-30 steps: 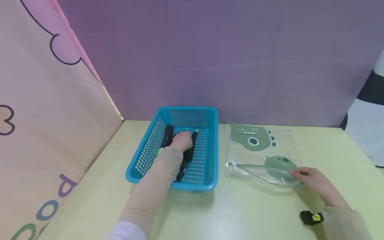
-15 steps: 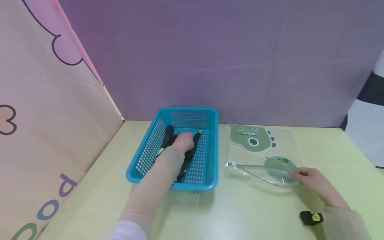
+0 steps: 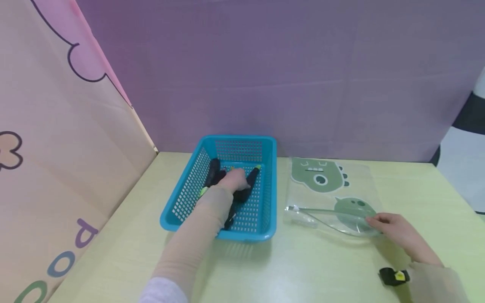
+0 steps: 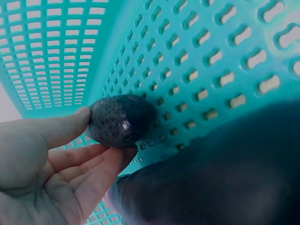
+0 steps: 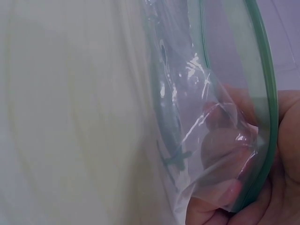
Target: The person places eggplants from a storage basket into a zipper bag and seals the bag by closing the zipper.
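Observation:
In the head view my left hand [image 3: 234,181] reaches down into a blue slotted basket [image 3: 268,227]. The left wrist view shows its thumb and fingers pinching a dark, speckled, oval avocado [image 4: 119,119] near the basket wall. Beside that hand lies a long dark thing with a green tip [image 3: 252,180], possibly an eggplant. My right hand [image 3: 395,231] pinches the edge of a clear zip bag [image 3: 303,195] with green dinosaur prints. The bag lies flat, its green-lined mouth held partly apart, and the right wrist view shows fingers through the clear film [image 5: 187,122].
Another long dark thing [image 3: 213,171] lies along the basket's left side, and a dark piece [image 3: 230,219] sits near its front. A small black item with a yellow mark [image 3: 393,276] is beside my right sleeve. A purple backdrop [image 3: 303,84] rises behind the table [image 3: 303,269].
The green-tipped dark thing has shifted to the right inside the basket, and my left hand has moved slightly right. My right hand and the bag stay put.

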Demonstrator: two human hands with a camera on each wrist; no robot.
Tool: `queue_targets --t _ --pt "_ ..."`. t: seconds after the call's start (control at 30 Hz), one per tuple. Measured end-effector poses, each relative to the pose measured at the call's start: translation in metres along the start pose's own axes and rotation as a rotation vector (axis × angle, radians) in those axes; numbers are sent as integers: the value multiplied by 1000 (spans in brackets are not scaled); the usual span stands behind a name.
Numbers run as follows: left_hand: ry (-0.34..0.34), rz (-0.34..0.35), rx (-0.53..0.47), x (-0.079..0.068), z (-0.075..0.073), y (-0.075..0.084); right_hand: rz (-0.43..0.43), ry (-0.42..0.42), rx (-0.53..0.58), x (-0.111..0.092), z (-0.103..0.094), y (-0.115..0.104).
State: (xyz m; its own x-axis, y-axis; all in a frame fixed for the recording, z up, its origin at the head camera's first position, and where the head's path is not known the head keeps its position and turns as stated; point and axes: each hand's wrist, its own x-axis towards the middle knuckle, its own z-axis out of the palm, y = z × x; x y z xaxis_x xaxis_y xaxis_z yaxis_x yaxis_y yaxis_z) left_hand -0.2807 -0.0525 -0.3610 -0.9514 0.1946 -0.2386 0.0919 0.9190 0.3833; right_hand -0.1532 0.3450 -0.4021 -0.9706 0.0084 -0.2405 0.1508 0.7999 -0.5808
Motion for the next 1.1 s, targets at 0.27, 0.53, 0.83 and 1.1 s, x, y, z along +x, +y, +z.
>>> queue_targets --t 0.27,0.53,0.83,1.1 --pt "-32 40 -43 0 2 -1 3 -3 10 -3 1 1" --pt "-30 16 -39 6 3 1 1 -3 15 -2 2 0" --pt "-29 -12 -7 9 4 4 -14 3 -1 -2 1 -2" --pt "-40 -3 -10 10 6 4 -1 2 16 -4 1 -2"
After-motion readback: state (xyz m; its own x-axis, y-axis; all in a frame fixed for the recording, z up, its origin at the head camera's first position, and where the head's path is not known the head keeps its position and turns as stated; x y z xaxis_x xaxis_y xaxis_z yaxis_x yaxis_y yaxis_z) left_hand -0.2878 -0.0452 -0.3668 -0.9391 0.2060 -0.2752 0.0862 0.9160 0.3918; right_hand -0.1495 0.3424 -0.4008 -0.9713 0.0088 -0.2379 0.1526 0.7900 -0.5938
